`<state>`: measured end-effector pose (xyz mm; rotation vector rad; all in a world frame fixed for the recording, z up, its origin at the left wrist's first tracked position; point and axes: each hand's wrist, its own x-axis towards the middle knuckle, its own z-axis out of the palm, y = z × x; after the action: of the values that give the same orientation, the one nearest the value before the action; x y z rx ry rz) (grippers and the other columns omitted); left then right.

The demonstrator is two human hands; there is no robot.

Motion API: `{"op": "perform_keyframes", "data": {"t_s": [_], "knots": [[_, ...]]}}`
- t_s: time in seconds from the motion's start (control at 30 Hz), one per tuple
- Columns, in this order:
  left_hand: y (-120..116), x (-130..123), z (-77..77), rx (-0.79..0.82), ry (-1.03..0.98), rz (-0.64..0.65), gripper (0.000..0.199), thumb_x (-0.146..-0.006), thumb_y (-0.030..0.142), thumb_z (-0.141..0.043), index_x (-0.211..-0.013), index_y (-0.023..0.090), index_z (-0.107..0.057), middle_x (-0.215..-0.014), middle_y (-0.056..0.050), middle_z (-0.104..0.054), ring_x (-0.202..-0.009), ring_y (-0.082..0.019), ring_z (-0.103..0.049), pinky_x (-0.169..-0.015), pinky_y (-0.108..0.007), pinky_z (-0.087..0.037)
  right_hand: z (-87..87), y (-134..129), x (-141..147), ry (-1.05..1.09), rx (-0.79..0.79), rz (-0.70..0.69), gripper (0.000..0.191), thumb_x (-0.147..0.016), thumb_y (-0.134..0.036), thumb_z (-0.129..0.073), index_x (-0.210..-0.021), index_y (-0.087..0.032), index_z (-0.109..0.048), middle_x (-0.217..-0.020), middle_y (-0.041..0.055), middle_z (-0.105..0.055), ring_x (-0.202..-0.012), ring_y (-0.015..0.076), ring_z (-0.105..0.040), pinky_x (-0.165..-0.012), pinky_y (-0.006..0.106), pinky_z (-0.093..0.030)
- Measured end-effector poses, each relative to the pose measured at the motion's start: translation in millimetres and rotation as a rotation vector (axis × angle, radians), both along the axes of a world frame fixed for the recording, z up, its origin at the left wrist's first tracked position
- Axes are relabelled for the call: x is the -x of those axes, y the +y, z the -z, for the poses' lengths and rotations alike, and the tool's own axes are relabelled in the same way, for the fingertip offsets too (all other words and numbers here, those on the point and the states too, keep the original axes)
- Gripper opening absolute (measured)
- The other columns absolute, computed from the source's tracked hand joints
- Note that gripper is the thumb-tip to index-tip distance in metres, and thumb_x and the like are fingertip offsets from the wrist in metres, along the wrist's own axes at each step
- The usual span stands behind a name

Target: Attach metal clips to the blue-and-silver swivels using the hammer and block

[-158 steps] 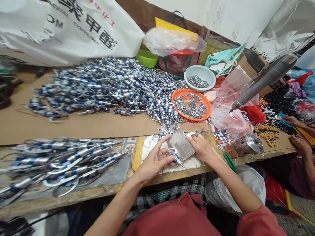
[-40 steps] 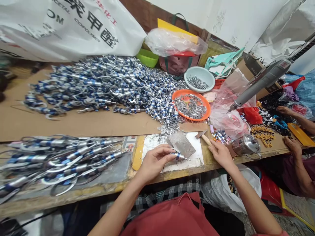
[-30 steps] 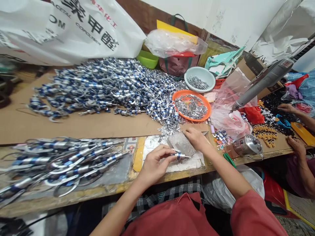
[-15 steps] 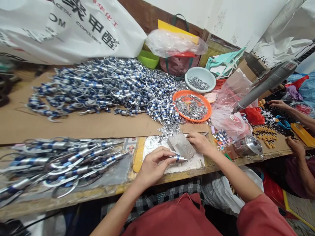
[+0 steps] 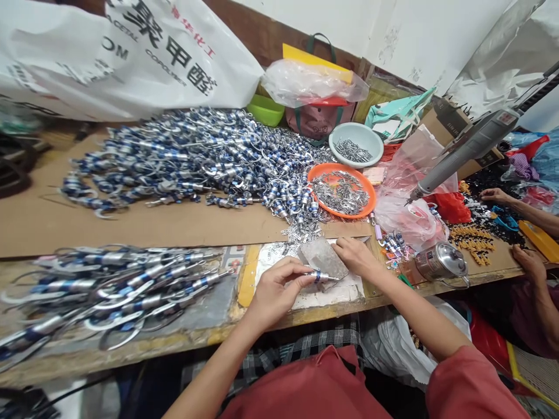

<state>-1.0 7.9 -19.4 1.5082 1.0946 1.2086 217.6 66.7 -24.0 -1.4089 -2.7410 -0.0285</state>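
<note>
My left hand (image 5: 278,291) pinches a small silver-and-blue metal cylinder (image 5: 320,276) between thumb and fingers. The cylinder lies nearly level, its thin pointed end to the right, just in front of a grey metal block (image 5: 322,256). At the block's right side is my right hand (image 5: 354,256), its fingers curled and pressed together against the edge. Whatever those fingertips hold, if anything, is hidden. Under the block lies a worn white sheet (image 5: 301,302) on the bench. Small flat metal pieces (image 5: 301,232) are scattered just behind the block.
Many similar silver-and-blue cylinders (image 5: 205,157) are heaped on cardboard (image 5: 144,233). More cylinders with strips (image 5: 131,291) lie at the left front. An orange plate (image 5: 372,201) and a pale bowl (image 5: 379,139) hold metal parts. A powered screwdriver (image 5: 467,154) hangs right, above a steel mug (image 5: 441,260). Another person's hands (image 5: 528,262) are far right.
The cylinder in my left hand has shifted slightly and turned a little. My right hand stays at the block with little movement. The whole view has moved slightly.
</note>
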Motion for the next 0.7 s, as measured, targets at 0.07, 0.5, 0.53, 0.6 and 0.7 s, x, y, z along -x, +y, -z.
{"op": "perform_keyframes", "data": {"t_s": [0.07,0.5,0.53,0.6,0.7], "knots": [[0,0,-1.0,-0.011,0.017,-0.001,0.006,-0.069,0.021,-0.066,-0.071,0.021,-0.073,-0.069,-0.003,-0.063,-0.065,-0.015,-0.059,-0.059,-0.025,-0.046,-7.9,1,3,0.09,-0.03,0.055,0.02,-0.085,-0.007,-0.046,-0.09,-0.016,-0.063,-0.087,0.0072,-0.063,-0.079,0.0161,-0.058,-0.068,0.026,-0.045],[-6,-1,-12.8,-0.257,0.041,-0.073,0.024,-0.069,0.016,-0.067,-0.092,0.023,-0.071,-0.07,-0.002,-0.066,-0.063,-0.014,-0.059,-0.06,-0.025,-0.048,-50.5,-65,57,1.091,0.286,0.091,0.015,-0.083,-0.029,-0.058,-0.079,-0.02,-0.069,-0.079,0.0024,-0.063,-0.078,0.0129,-0.059,-0.073,0.026,-0.049],[-8,-1,-14.5,-0.263,0.041,-0.073,0.024,-0.07,0.015,-0.066,-0.091,0.023,-0.072,-0.072,-0.003,-0.067,-0.064,-0.014,-0.06,-0.061,-0.025,-0.048,-49.6,-66,57,1.119,0.313,0.108,0.015,-0.082,-0.03,-0.059,-0.078,-0.02,-0.069,-0.079,0.0021,-0.062,-0.077,0.0127,-0.059,-0.072,0.026,-0.049],[-10,-1,-16.5,-0.274,0.03,-0.076,0.023,-0.07,0.014,-0.066,-0.089,0.024,-0.072,-0.073,-0.003,-0.068,-0.065,-0.015,-0.061,-0.06,-0.025,-0.048,-47.2,-67,57,1.164,0.362,0.125,0.015,-0.081,-0.032,-0.06,-0.077,-0.02,-0.069,-0.079,0.0016,-0.062,-0.077,0.0126,-0.059,-0.072,0.026,-0.049],[-12,-1,-16.9,-0.287,0.012,-0.076,0.022,-0.07,0.013,-0.065,-0.086,0.026,-0.073,-0.07,-0.003,-0.067,-0.063,-0.014,-0.061,-0.057,-0.024,-0.048,-44.1,-70,57,1.193,0.365,0.123,0.015,-0.081,-0.032,-0.061,-0.076,-0.02,-0.069,-0.078,0.0016,-0.061,-0.076,0.0128,-0.058,-0.072,0.026,-0.048]]}}
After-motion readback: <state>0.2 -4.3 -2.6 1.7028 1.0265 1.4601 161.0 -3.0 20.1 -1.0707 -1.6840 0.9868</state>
